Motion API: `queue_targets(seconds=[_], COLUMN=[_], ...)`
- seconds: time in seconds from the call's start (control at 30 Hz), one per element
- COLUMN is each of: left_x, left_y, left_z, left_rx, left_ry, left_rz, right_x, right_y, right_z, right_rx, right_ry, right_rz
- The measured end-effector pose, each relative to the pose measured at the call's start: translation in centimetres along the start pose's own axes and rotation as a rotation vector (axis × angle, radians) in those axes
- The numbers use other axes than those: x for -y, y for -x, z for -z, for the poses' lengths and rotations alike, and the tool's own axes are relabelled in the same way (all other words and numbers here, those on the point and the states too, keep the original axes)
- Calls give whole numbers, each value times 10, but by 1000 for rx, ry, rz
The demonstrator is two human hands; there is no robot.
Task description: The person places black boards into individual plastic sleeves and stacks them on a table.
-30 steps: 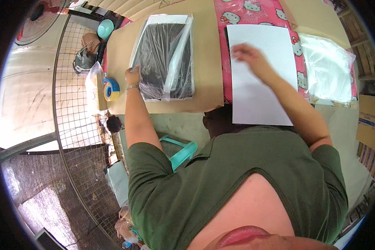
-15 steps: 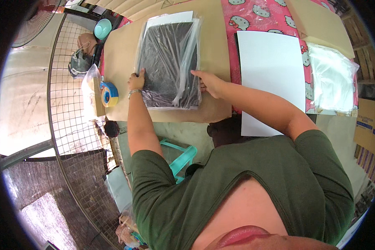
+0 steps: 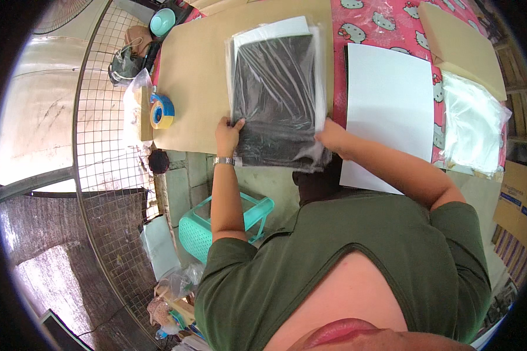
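Between my hands is a clear plastic sleeve [image 3: 278,105] holding dark, flat sheets, with a white sheet [image 3: 287,27] showing at its far end. My left hand [image 3: 228,136] grips the sleeve's left edge, thumb on top. On the opposite edge, my right hand [image 3: 332,138] is closed on the plastic, its fingers partly hidden. The sleeve's near end sticks out past the front edge of the brown board [image 3: 187,88] beneath. I cannot tell whether the sleeve is lifted clear of that board.
White sheets [image 3: 389,105] over something black lie to the right, beside a stack of clear plastic sleeves [image 3: 473,120]. A tape roll [image 3: 162,111] stands at the board's left edge. Below are a teal plastic stool [image 3: 196,231] and a wire mesh [image 3: 108,111] on the left.
Both hands have drawn the sleeve rightward and toward me, so its near end now overhangs the board's front edge. The view has shifted slightly too.
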State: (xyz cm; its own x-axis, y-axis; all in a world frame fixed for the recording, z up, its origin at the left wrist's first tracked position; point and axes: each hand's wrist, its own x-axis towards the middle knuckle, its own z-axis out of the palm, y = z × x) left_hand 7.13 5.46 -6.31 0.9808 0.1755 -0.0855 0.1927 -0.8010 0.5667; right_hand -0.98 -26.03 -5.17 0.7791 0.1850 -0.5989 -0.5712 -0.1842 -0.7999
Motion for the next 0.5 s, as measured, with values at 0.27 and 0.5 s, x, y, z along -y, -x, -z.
queue_targets(seconds=[0.27,0.5], left_x=[15,75], left_y=[27,17], left_z=[5,18], left_rx=[-235,-317], left_ry=[416,772], left_rz=[215,200], right_x=[-14,3], right_y=[35,0], right_z=[-3,0], right_rx=[-296,-113], right_ry=[393,105], right_rz=[419,250])
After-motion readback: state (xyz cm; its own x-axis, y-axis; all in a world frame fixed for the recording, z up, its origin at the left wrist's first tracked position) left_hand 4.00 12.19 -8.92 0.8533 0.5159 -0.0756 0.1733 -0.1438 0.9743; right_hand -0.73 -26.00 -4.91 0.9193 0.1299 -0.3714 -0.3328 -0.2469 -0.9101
